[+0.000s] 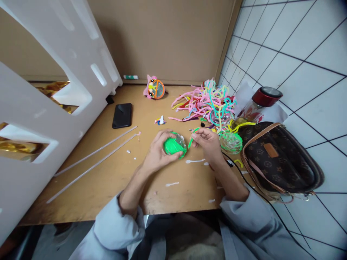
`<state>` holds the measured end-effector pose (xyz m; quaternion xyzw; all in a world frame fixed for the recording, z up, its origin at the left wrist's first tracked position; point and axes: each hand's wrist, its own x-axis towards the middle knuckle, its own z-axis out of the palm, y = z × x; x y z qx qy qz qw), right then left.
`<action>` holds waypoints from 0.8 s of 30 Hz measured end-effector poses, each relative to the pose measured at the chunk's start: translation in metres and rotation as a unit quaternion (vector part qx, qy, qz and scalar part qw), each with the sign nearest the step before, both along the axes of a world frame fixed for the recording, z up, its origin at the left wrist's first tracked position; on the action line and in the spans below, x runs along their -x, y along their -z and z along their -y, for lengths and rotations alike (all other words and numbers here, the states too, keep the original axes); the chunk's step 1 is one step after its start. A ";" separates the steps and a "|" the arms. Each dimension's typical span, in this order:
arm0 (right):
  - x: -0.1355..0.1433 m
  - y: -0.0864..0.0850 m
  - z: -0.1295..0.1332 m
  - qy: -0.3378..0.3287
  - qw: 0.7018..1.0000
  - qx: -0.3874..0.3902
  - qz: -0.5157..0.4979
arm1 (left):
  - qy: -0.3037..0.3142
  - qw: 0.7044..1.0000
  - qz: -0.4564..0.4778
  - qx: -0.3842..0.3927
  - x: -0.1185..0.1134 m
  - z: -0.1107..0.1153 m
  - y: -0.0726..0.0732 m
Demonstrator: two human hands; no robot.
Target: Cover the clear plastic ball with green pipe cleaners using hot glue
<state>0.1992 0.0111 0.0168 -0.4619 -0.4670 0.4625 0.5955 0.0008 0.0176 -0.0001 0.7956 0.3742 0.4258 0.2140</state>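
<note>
My left hand is wrapped round a clear ball whose side is covered in bright green pipe cleaner. Just to its right, my right hand pinches a short green pipe cleaner between thumb and fingers, a small gap away from the ball. Beyond my right wrist lies a second clear ball ringed with green. A heap of pink, turquoise, yellow and red pipe cleaners spreads behind my right hand. At the back sits a finished-looking animal ornament with pink ears and an orange rim.
A black phone and two thin white sticks lie on the left of the wooden table. On the right stand a red-lidded bottle and a brown patterned bag, with a black cable alongside. A white plastic frame borders the left.
</note>
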 end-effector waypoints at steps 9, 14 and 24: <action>-0.012 0.002 0.009 -0.066 0.993 -0.025 0.092 | 0.010 1.000 0.006 0.014 0.000 0.000 0.001; -0.008 0.005 0.013 -0.033 0.973 -0.124 0.194 | 0.020 0.999 0.002 0.025 0.000 0.001 -0.002; 0.005 0.007 0.031 0.023 0.772 -0.364 0.521 | 0.034 0.998 0.024 0.052 0.000 0.004 -0.005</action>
